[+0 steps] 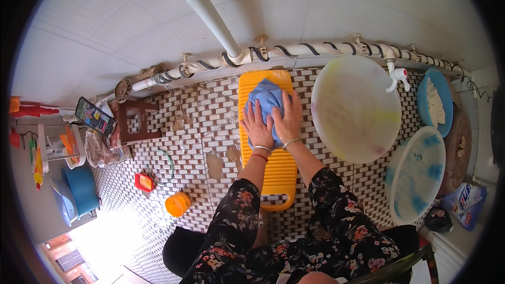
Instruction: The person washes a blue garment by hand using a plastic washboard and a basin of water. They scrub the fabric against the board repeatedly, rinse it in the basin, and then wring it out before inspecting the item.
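A crumpled blue cloth (265, 92) lies bunched on a yellow ribbed plastic washboard (272, 175) on the floor. My left hand (257, 128) holds the cloth down from its left side, fingers spread across it. On the other side, my right hand (288, 120) grips the cloth's right edge, its thumb beside my left fingers. Both palms and the underside of the cloth are hidden. The washboard's slotted handle end points towards me.
Right of the washboard stand a large whitish basin (355, 110), a blue-patterned basin (416, 175) and a blue basin (423, 102) holding pale cloth. A white tap (394, 75) juts over the large basin. An orange cup (178, 204) and wooden stool (138, 122) are left.
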Demonstrator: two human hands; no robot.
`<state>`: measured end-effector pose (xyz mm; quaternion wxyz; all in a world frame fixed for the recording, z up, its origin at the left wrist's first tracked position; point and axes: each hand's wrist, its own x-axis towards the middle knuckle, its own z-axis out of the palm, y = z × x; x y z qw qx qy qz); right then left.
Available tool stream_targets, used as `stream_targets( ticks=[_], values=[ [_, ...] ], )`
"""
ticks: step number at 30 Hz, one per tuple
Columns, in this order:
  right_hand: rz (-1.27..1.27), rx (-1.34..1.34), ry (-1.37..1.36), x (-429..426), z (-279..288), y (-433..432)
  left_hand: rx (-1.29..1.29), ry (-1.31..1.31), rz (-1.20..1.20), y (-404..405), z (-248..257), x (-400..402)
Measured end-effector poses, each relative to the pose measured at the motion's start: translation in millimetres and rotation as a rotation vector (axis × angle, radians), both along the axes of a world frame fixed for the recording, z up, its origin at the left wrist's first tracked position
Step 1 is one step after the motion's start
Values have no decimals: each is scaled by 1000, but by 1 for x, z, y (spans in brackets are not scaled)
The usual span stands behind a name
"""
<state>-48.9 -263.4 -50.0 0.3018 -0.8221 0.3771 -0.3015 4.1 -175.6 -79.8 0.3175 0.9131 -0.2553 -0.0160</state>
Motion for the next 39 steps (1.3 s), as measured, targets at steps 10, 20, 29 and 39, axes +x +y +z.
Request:
stream_targets(
  ticks=[10,20,29,39],
  values=[
    [308,-71,72,32,1,-20,-545,823,95,-3,1,83],
    [420,3,-149,3,-25,-2,7,-164,47,6,-2,7],
    [15,61,128,-39,-3,25,-401,268,-35,31,14,-15],
    [105,-102,56,48,-14,-12,19,-238,-38,-29,6,63]
  ],
)
